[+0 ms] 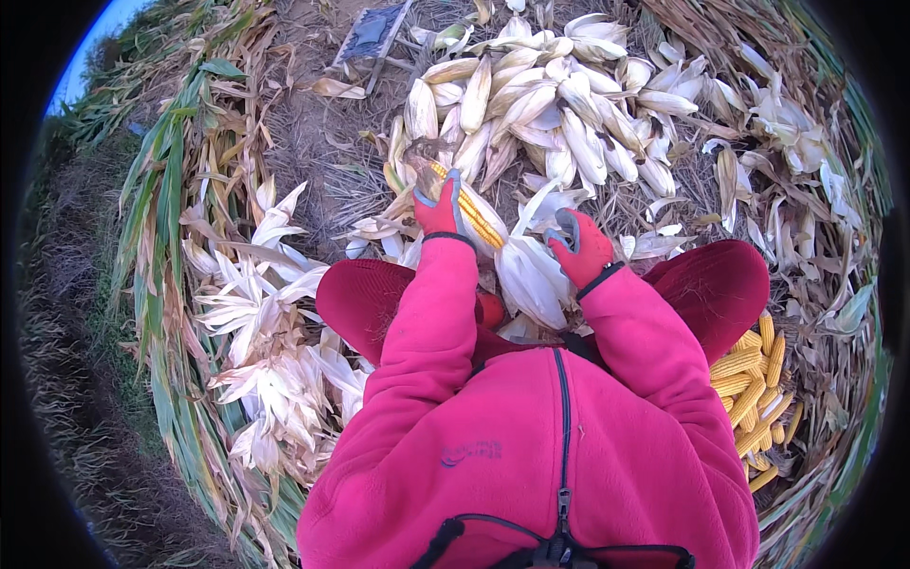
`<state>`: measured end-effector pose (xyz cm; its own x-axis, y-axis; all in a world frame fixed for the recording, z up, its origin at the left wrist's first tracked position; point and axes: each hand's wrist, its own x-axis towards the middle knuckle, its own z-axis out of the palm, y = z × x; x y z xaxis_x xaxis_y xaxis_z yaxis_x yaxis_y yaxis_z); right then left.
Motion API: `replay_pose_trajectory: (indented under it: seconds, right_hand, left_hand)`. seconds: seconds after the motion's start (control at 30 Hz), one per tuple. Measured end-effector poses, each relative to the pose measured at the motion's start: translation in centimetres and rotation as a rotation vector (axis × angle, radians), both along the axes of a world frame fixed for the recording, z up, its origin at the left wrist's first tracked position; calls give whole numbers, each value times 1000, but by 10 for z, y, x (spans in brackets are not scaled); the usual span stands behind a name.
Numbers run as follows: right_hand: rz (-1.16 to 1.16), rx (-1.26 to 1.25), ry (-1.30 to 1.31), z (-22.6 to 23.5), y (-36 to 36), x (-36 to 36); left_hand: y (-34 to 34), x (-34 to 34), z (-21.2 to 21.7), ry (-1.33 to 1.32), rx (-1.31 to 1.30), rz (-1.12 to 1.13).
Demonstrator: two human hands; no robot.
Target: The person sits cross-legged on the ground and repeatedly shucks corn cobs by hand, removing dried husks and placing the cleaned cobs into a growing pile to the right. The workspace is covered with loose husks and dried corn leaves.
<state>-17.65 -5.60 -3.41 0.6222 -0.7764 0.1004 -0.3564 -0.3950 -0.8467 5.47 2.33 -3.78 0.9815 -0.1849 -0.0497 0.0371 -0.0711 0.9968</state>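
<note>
In a red and grey glove, my left hand point(442, 211) is closed around a partly husked ear of corn point(481, 222), tilted with its silk end up and to the left. Yellow kernels show along it, while pale husk leaves point(534, 282) are peeled back and hang down from its lower end. Just right of those leaves is my right hand point(584, 248), gloved the same way. Its thumb and fingers curve with a gap between them, and nothing shows in that gap. Beyond both hands lies a heap of unhusked ears point(555, 100).
Stripped husks point(275, 379) pile up at my left. Bare yellow cobs point(754, 398) lie in a heap by my right side. Cut corn stalks point(156, 284) border the spot on both sides. A dark flat panel point(373, 34) rests on the ground at the far side.
</note>
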Motion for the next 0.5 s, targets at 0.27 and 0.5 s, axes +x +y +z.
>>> replay_pose_trajectory:
  seconds: [0.27, 0.5]
  right_hand:
    - [333, 264, 40, 11, 26, 10]
    - [301, 57, 60, 13, 36, 8]
  left_hand:
    - [-8, -45, 13, 432, -449, -593]
    - [-8, -34, 22, -8, -93, -224]
